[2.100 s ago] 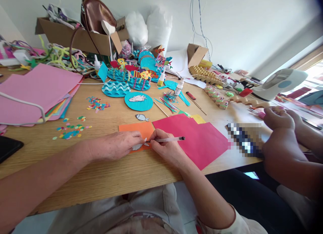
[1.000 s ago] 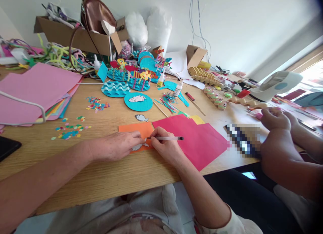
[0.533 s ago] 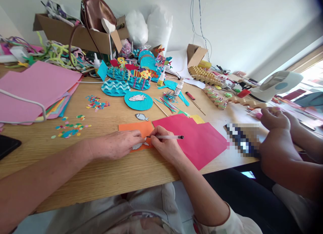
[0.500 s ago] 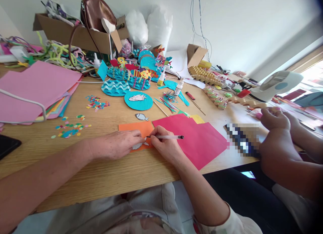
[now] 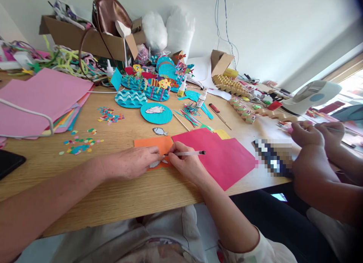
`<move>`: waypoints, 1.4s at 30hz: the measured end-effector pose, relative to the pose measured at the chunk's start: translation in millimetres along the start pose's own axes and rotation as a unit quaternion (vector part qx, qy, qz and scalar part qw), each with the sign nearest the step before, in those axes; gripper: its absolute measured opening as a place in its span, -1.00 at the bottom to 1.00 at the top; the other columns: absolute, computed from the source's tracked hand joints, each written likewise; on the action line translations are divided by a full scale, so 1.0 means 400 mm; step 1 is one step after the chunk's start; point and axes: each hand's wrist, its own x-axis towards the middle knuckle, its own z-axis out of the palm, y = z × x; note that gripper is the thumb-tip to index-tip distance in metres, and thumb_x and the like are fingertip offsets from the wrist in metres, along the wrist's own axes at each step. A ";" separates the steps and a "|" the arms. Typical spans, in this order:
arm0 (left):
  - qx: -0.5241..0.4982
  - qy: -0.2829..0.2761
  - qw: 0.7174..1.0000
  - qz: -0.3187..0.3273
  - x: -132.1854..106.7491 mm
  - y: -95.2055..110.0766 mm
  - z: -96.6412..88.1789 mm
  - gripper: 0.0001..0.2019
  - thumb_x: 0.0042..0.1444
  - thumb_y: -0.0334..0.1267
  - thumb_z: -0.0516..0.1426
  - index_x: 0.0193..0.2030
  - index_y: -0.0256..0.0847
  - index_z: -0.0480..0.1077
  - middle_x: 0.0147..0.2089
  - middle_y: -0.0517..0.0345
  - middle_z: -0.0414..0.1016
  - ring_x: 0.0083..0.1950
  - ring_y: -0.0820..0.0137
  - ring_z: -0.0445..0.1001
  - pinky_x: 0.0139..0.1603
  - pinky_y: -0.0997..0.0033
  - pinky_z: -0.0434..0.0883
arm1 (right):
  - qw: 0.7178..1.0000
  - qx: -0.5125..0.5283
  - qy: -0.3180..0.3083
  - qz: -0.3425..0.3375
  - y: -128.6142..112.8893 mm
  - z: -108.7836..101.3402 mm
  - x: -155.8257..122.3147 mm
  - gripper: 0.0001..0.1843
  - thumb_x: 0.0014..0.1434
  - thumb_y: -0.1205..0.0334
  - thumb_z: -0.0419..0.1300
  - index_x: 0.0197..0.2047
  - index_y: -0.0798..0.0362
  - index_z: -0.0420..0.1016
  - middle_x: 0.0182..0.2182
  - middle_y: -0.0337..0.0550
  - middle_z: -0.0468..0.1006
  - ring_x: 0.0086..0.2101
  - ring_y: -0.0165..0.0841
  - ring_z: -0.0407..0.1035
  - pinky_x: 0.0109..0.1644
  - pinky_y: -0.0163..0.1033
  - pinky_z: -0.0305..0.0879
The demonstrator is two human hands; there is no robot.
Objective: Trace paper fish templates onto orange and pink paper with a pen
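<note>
**Pen Meets Paper Fish at a Crowded Craft Table**

At the near edge of the wooden table (image 5: pixel 119 202), the left hand (image 5: pixel 133 162) lay flat, fingertips pinning a grey paper fish (image 5: pixel 156 164) onto an orange sheet (image 5: pixel 153 142). The right hand (image 5: pixel 185 165) was closed around one pen (image 5: pixel 188 153), its tip just right of the fish, its barrel running rightward over a red sheet (image 5: pixel 224 157). The fish's long axis ran left to right, directly between both hands and touching the left. Two more grey fish lay farther back: a loose cutout (image 5: pixel 159 131) and one on a blue disc (image 5: pixel 156 113). At right, another person's hands (image 5: pixel 307 134) worked separately. Beyond stood two glue bottles (image 5: pixel 201 98).
</note>
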 end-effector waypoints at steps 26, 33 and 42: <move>-0.066 0.117 0.988 0.079 -0.014 -0.034 0.056 -0.71 0.20 -0.48 -0.11 -0.11 -0.16 0.36 -0.09 0.13 0.38 -0.11 0.43 0.38 -0.09 0.49 0.28 | 0.999 0.005 -0.041 -0.005 -0.018 0.005 -0.006 -0.92 -0.06 0.38 0.02 -0.52 0.04 0.27 -0.63 -0.34 0.33 -0.59 -0.49 0.14 -0.54 -0.40 -0.01; -0.067 0.131 0.986 0.081 -0.016 -0.038 0.063 -0.70 0.23 -0.46 -0.13 -0.12 -0.14 0.38 -0.10 0.15 0.38 -0.10 0.43 0.37 -0.09 0.51 0.27 | 0.999 0.004 -0.047 -0.004 -0.020 0.002 -0.004 -0.92 -0.05 0.38 0.02 -0.51 0.04 0.27 -0.63 -0.33 0.34 -0.59 -0.49 0.15 -0.54 -0.40 0.00; -0.121 0.106 0.985 0.068 -0.027 -0.039 0.069 -0.64 0.22 -0.44 -0.16 -0.02 -0.10 0.36 0.03 0.19 0.35 0.02 0.40 0.31 0.05 0.45 0.19 | 0.999 -0.008 -0.043 0.000 -0.035 0.012 0.005 -0.92 -0.07 0.39 0.02 -0.53 0.04 0.27 -0.62 -0.35 0.31 -0.59 -0.49 0.13 -0.55 -0.40 0.00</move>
